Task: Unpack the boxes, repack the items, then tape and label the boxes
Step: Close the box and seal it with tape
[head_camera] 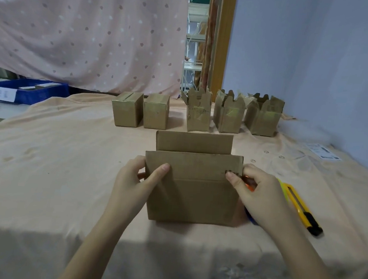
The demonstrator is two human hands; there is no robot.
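At frame centre, on the cloth-covered table [66, 174] | cardboard box [192, 197] stood, flaps up | left hand [136, 179] and right hand [256, 193] pinched near flap's ends, thumbs in front | judged light, stiff, creasable; hold by side walls | yellow utility knife [301, 208] lay just right.

Front box [191, 197] is looking like plain matt brown cardboard, a bit scuffed. The open boxes [228, 115] along the table's far edge are showing glossy tape patches. Tablecloth [66, 163] is soft peach fabric, creasing. Knife [301, 208] is looking like smooth yellow plastic, black at one end.
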